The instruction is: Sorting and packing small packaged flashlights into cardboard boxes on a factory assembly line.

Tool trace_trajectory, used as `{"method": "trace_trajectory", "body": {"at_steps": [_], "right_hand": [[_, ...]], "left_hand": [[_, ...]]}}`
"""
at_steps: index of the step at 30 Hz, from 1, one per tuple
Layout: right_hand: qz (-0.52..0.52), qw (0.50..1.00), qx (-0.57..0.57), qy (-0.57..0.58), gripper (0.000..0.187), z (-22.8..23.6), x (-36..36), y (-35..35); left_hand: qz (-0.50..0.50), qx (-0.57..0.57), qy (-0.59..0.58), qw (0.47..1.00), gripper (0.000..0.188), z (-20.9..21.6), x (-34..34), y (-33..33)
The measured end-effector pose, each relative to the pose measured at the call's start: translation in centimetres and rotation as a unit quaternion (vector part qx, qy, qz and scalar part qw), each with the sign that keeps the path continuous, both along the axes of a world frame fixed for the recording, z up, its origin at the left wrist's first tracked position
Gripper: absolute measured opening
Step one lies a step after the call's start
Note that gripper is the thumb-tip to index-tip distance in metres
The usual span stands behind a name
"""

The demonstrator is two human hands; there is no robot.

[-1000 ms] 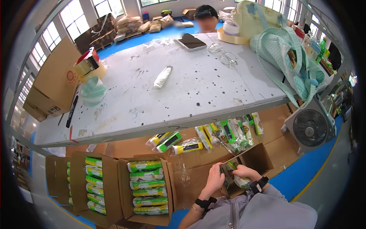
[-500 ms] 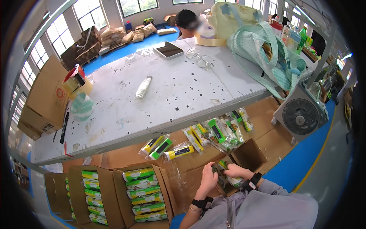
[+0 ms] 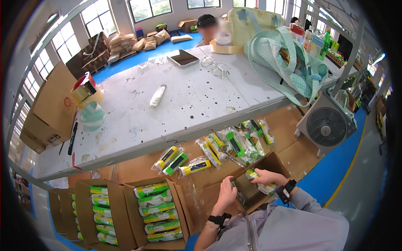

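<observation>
My right hand (image 3: 264, 177) is closed around a bagged flashlight (image 3: 255, 173), green, yellow and white, over the open cardboard box (image 3: 274, 164) in front of me. Another green-and-white pack (image 3: 268, 189) shows just under that hand, partly covered by it. At the box's left wall is my left hand (image 3: 226, 194), its fingers curled over the edge. Beside that wall, inside the box, part of a further pack (image 3: 240, 195) is visible. Loose bagged flashlights in green and yellow, among them a yellow one (image 3: 196, 167) and a green one (image 3: 235, 144), lie on cardboard beyond.
To the left stand open boxes with stacked green-and-white packs (image 3: 155, 211). A white table (image 3: 138, 121) edges the far side, bearing a phone (image 3: 183, 58), glasses (image 3: 220, 70), tape dispenser (image 3: 83, 85) and cloth bag (image 3: 289, 62). A grey fan (image 3: 325, 127) is at right; a person sits beyond.
My right hand has moved right and lifted slightly with the flashlight, away from my left hand. More of the box's inside shows. My left hand has shifted slightly left.
</observation>
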State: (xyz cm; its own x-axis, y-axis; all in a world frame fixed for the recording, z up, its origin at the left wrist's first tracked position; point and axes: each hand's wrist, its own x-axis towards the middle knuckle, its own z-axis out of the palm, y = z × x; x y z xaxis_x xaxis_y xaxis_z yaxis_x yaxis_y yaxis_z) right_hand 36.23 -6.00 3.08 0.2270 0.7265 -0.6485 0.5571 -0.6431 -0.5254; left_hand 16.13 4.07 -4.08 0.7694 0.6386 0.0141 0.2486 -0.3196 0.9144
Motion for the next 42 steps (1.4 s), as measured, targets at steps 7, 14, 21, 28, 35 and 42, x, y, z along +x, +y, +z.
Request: {"method": "trace_trajectory", "body": {"at_steps": [7,14,21,28,35,42], "right_hand": [[-0.018,0.996,0.068,-0.061,0.049,-2.6,-2.3,0.3],[0.051,0.995,0.057,-0.057,0.048,-2.8,-3.4,0.6],[0.257,0.959,-0.09,-0.08,0.049,0.8,-1.5,3.9],[0.334,0.884,0.108,-0.308,0.051,-0.6,-5.0,1.0],[0.172,0.972,0.099,-0.126,0.066,-6.3,-5.5,-0.3],[0.017,0.974,0.203,0.097,0.054,-6.7,-6.0,-1.4]], "left_hand": [[-0.021,0.013,0.009,1.0,0.051,0.1,-0.1,-0.2],[-0.031,0.003,-0.004,1.0,0.051,-0.3,0.2,-0.3],[-0.062,-0.038,-0.047,0.996,0.05,-0.3,0.1,0.2],[-0.038,-0.025,-0.03,0.998,0.053,-0.7,0.4,-0.1],[0.017,-0.005,-0.044,0.999,0.052,-0.3,0.1,-2.3],[0.056,-0.029,-0.048,0.997,0.048,0.0,-0.4,-3.2]]}}
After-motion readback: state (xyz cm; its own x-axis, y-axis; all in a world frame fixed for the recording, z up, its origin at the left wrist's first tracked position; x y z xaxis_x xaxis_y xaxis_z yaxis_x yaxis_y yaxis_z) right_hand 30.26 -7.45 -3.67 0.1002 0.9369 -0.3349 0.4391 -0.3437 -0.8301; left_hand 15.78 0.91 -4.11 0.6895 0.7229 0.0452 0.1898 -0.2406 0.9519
